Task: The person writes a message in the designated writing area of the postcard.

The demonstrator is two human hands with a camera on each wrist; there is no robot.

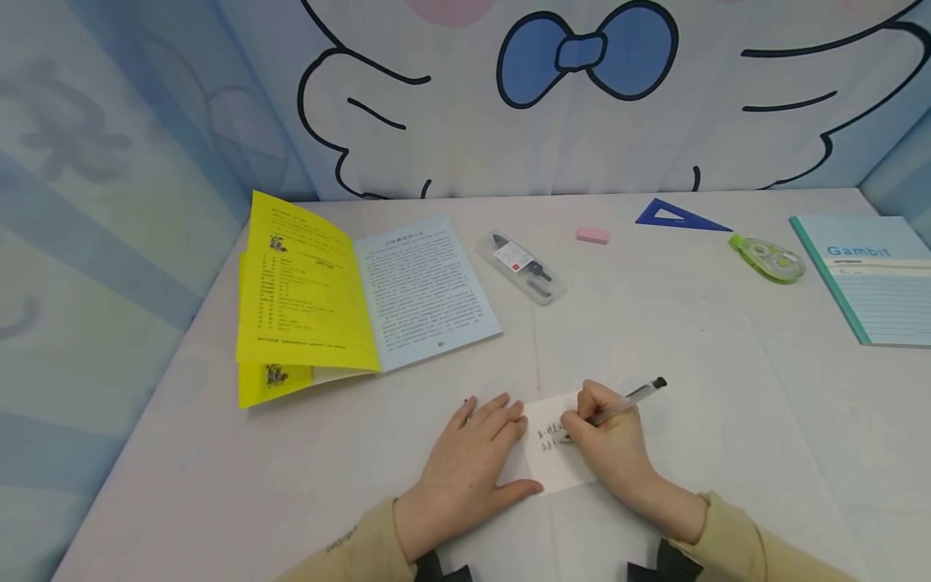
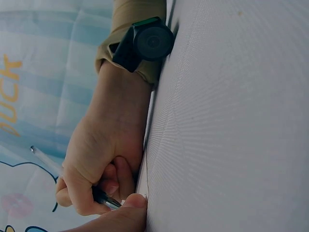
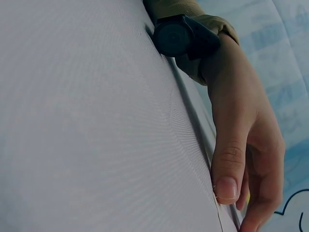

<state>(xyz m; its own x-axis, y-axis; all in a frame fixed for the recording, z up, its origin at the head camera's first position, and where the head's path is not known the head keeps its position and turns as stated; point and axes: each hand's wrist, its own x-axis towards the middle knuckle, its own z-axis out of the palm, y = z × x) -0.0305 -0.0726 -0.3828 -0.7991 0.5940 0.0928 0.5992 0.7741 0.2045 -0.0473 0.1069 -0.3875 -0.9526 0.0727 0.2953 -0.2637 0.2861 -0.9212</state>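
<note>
A small sheet of white paper (image 1: 556, 473) with a few handwritten characters lies on the table between the two hands. My right hand (image 1: 612, 443) pinches a clear pen (image 1: 631, 399) with a black end cap, its tip down at the writing. In the left wrist view the pen (image 2: 46, 159) slants out behind the curled right hand (image 2: 91, 154). Spread flat, my left hand (image 1: 469, 461) rests on the table with its fingertips and thumb at the paper's left edge. The right wrist view shows that left hand (image 3: 246, 135) from the side, thumb down on the edge.
An open booklet (image 1: 436, 291) with yellow pages stands partly raised at the left. Farther back lie a compass in a clear case (image 1: 520, 267), a pink eraser (image 1: 592, 235), a blue set square (image 1: 680, 216) and a green correction tape (image 1: 768, 259). A notebook (image 1: 883, 283) is at the right.
</note>
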